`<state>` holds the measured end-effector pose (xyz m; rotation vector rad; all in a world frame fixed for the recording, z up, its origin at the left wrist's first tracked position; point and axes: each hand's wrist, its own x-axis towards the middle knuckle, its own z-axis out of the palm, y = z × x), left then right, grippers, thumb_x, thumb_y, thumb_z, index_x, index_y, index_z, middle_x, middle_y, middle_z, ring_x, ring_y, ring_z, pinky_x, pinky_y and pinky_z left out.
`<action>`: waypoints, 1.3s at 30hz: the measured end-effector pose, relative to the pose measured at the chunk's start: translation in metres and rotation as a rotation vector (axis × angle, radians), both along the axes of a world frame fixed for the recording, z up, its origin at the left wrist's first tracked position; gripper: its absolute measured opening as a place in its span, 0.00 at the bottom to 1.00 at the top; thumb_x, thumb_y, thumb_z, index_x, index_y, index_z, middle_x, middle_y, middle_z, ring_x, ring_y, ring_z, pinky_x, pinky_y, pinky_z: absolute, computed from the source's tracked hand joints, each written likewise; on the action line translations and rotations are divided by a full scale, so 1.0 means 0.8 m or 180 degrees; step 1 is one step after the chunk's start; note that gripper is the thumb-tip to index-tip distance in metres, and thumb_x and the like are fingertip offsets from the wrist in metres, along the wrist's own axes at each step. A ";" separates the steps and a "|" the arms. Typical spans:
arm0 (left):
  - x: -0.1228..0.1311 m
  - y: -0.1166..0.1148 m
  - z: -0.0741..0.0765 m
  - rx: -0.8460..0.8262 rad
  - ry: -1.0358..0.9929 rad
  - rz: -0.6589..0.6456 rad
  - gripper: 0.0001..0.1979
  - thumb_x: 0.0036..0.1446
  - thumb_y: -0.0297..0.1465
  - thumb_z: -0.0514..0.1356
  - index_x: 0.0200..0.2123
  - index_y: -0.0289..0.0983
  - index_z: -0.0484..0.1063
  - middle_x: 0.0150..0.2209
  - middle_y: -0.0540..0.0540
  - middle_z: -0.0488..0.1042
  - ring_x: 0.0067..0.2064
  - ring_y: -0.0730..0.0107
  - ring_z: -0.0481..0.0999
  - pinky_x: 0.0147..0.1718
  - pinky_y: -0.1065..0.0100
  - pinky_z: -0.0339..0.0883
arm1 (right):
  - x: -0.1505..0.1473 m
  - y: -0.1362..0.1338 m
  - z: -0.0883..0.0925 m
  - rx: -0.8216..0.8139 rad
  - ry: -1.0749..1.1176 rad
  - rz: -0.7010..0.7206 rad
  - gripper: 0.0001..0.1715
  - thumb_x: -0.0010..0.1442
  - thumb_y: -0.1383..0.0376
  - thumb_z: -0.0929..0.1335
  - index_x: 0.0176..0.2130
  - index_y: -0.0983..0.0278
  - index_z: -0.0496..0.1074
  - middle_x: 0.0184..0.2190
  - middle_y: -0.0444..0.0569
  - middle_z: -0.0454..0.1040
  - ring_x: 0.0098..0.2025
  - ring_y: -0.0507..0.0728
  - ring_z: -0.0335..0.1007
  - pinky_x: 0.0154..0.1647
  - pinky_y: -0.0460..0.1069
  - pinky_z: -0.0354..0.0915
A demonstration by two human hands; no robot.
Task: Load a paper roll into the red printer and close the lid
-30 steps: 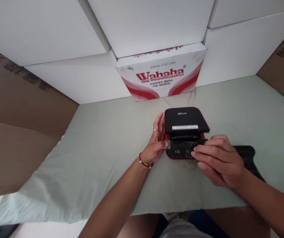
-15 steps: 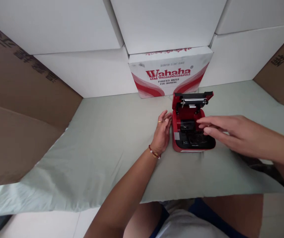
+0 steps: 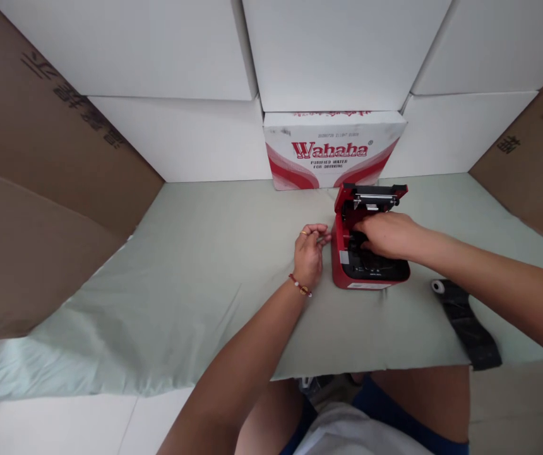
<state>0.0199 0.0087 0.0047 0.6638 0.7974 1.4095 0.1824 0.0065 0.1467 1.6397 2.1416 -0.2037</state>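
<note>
A red and black label printer stands on the cloth with its lid raised. Inside its bay is my right hand, reaching in from the right. Its fingers are bent and closed around a spot among the black inner parts; their tips and whatever they grip are hidden. Beside the printer's left wall, my left hand rests on its edge, fingers loosely bent and apart, holding nothing. The fingertips are at or very near the red side; contact is unclear. A black roll with a white core lies partly unwound to the right.
Green cloth covers the table. White boxes form a wall at the back, with a Wahaha carton in front of them. Brown cardboard panels flank both sides. The roll's loose strip reaches the table's front edge.
My right hand has moved left and down into the printer's bay, its fingers closing there. My left hand stays beside the printer. The black roll has come into clear sight as the view shifted.
</note>
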 end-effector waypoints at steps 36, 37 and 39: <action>-0.008 -0.017 0.023 -0.0261 0.0384 -0.0156 0.34 0.50 0.35 0.75 0.26 0.43 0.46 0.18 0.64 0.48 0.17 0.85 0.44 0.16 0.75 0.38 | 0.259 -0.156 -0.056 0.0904 0.2188 -0.1659 0.33 0.59 0.34 0.71 0.46 0.55 0.86 0.35 0.50 0.85 0.29 0.61 0.75 0.34 0.58 0.73; -0.008 -0.018 0.024 -0.0259 0.0379 -0.0178 0.35 0.50 0.37 0.76 0.25 0.43 0.45 0.17 0.64 0.46 0.17 0.85 0.43 0.16 0.74 0.37 | 0.266 -0.159 -0.064 0.0759 0.2152 -0.1435 0.33 0.59 0.34 0.71 0.47 0.54 0.86 0.37 0.51 0.86 0.29 0.61 0.75 0.34 0.59 0.74; -0.008 -0.018 0.026 -0.0244 0.0372 -0.0241 0.38 0.49 0.44 0.77 0.24 0.43 0.45 0.17 0.64 0.44 0.17 0.85 0.43 0.16 0.74 0.36 | 0.265 -0.164 -0.085 0.0705 0.2183 -0.0938 0.33 0.60 0.34 0.70 0.49 0.53 0.86 0.43 0.52 0.87 0.35 0.63 0.80 0.39 0.61 0.77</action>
